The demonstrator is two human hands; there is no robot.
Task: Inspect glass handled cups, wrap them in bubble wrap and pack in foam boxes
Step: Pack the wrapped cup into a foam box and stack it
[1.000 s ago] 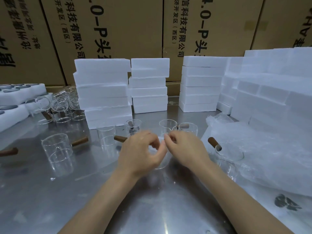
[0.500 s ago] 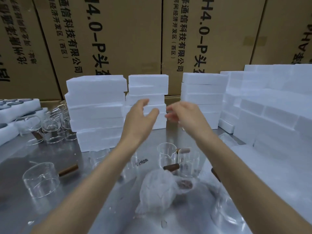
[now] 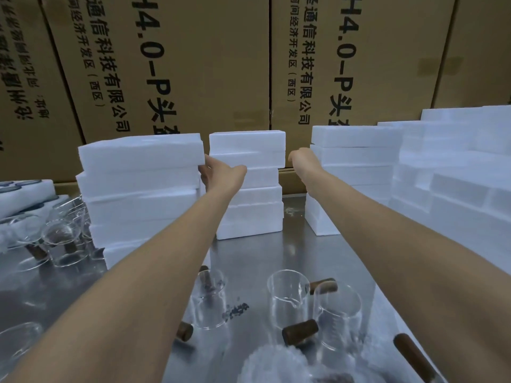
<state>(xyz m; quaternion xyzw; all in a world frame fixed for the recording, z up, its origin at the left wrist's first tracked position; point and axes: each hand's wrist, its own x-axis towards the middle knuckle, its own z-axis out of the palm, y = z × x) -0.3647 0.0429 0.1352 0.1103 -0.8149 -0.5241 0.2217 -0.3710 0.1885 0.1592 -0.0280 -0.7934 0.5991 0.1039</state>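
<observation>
Since half a second ago, reaching farther to the middle foam box stack: left hand at its left edge, right hand at its right, grips not discernible, wrapped cup nearest, in front of the stack.

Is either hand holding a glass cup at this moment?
No. Both the left hand and right hand reach to the middle foam stack; the glass cups stand untouched.

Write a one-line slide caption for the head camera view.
Both hands, left hand and right hand, reach the middle foam box stack beyond glass cups.
</observation>
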